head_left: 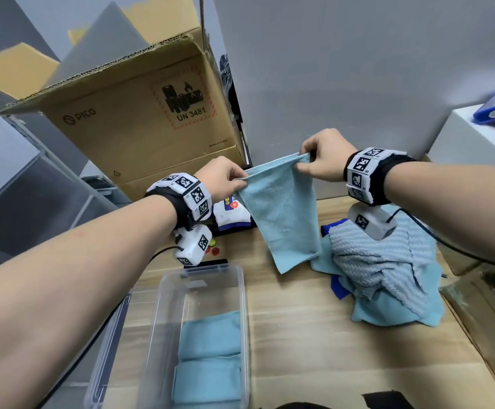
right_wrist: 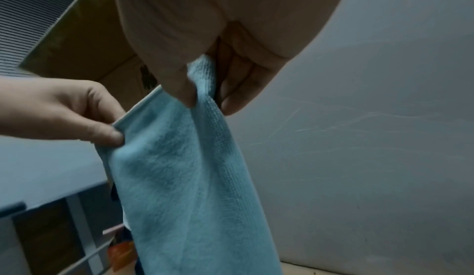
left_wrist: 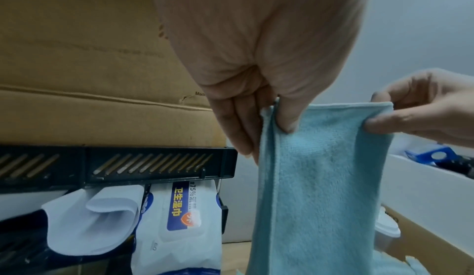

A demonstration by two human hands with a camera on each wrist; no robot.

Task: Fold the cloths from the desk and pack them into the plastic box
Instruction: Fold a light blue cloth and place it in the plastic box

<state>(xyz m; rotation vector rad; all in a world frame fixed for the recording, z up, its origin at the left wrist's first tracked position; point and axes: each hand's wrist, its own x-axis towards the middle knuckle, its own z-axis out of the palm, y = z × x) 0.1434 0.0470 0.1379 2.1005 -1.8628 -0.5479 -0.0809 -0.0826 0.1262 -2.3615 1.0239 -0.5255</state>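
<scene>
A light blue cloth (head_left: 281,214) hangs above the desk, folded double, held by its two top corners. My left hand (head_left: 225,178) pinches the left corner and my right hand (head_left: 320,156) pinches the right corner. The left wrist view shows the cloth (left_wrist: 320,178) under my thumb and fingers (left_wrist: 287,121). In the right wrist view the cloth (right_wrist: 184,178) drops from my pinching fingers (right_wrist: 184,88). A clear plastic box (head_left: 242,293) at the near left holds folded blue cloths (head_left: 211,358). A heap of unfolded cloths (head_left: 382,270) lies at the right.
A big cardboard box (head_left: 140,119) stands behind the hands at the left. Packs of wet wipes (head_left: 230,214) and a black rack (left_wrist: 115,163) sit under it. A white box (head_left: 473,134) with a blue item stands at the far right. The wooden desk (head_left: 314,335) stretches between box and heap.
</scene>
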